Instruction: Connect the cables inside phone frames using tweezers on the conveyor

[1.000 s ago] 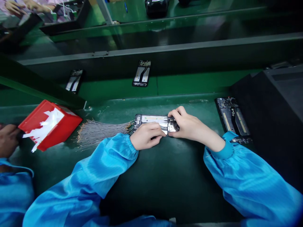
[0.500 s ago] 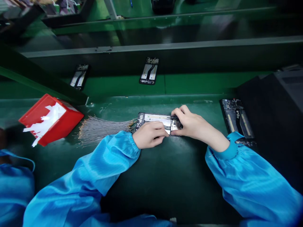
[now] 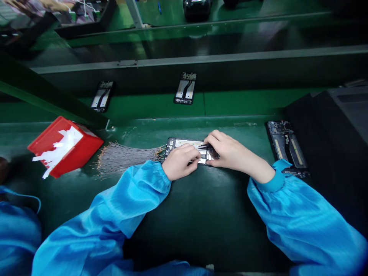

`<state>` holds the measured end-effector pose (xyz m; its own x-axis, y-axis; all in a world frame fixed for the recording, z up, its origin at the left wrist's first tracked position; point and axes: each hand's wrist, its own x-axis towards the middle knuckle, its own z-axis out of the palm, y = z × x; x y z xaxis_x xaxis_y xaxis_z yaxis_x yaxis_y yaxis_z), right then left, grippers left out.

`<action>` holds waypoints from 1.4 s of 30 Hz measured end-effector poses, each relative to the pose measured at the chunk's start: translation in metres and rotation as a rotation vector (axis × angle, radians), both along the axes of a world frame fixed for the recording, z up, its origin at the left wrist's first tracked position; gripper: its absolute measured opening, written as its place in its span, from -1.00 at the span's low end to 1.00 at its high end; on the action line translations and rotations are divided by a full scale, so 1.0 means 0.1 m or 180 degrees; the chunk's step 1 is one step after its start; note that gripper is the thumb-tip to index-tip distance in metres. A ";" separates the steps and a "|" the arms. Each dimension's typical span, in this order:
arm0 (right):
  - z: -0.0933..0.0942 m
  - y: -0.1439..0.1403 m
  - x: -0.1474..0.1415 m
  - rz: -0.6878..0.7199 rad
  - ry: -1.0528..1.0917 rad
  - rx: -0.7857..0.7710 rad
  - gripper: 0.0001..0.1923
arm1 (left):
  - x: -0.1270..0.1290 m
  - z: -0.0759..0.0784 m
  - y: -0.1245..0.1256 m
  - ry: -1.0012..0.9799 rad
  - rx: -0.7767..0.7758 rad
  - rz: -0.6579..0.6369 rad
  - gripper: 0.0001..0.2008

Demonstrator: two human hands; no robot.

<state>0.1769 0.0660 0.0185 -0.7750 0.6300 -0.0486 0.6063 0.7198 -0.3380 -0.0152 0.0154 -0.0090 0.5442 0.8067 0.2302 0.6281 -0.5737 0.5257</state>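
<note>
An opened phone point(image 3: 171, 142) lies sideways on the green bench, its circuit boards and pale inner plate showing. My left hand point(image 3: 181, 161) rests over its middle, fingers curled and thumb drawn to the forefinger; whatever sits between those fingertips is hidden. From the right, my right hand point(image 3: 227, 150) reaches over the phone's other end, thumb at the near edge. Dark tweezers point(image 3: 204, 146) stick out from under its fingers, tips pointing left above the plate. Beside the phone's left end lies a fanned bundle of thin grey wires point(image 3: 126, 156) with gold-coloured ends.
A red box point(image 3: 90, 142) with torn white paper stands left. Two opened phones, one left point(image 3: 102, 96) and one central point(image 3: 185, 89), lie on the ledge behind. Another opened phone point(image 3: 287, 145) is by a black box point(image 3: 324, 145) at right. A blue sleeve point(image 3: 18, 226) shows lower left.
My right hand has shifted slightly left along the phone, and the tweezer tips now show plainly over the plate. My left hand's fingers have drawn back a little. The whole view has shifted slightly.
</note>
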 end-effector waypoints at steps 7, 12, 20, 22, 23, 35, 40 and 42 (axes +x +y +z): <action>0.03 0.00 -0.01 0.0091 -0.0166 0.0231 -0.65 | 0.01 0.01 0.02 0.0088 -0.0159 0.0015 -0.92; 0.06 0.00 -0.03 0.0067 -0.0357 0.0380 -0.62 | 0.02 0.02 0.02 0.0001 -0.0140 0.0011 -0.91; 0.07 0.01 -0.11 -0.0043 -0.0558 0.0285 -0.66 | -0.01 0.01 0.03 -0.0253 -0.0176 -0.0112 -0.90; 0.08 0.01 -0.13 -0.0095 -0.0602 0.0210 -0.67 | -0.03 0.02 0.03 -0.0265 -0.0224 -0.0318 -0.90; 0.08 0.01 -0.14 -0.0113 -0.0631 0.0168 -0.67 | -0.03 0.03 0.03 -0.0240 -0.0244 -0.0432 -0.90; 0.11 0.01 -0.20 -0.0247 -0.0719 -0.0195 -0.65 | -0.04 0.05 0.04 0.0106 -0.0084 -0.0821 -0.87; 0.15 0.01 -0.21 -0.0305 -0.0704 -0.0257 -0.62 | -0.18 0.27 0.12 -0.0193 0.0332 -0.0152 -0.88; 0.16 0.03 -0.20 -0.0274 -0.0657 -0.0341 -0.65 | -0.23 0.38 0.29 -0.0135 0.0587 0.0665 -0.87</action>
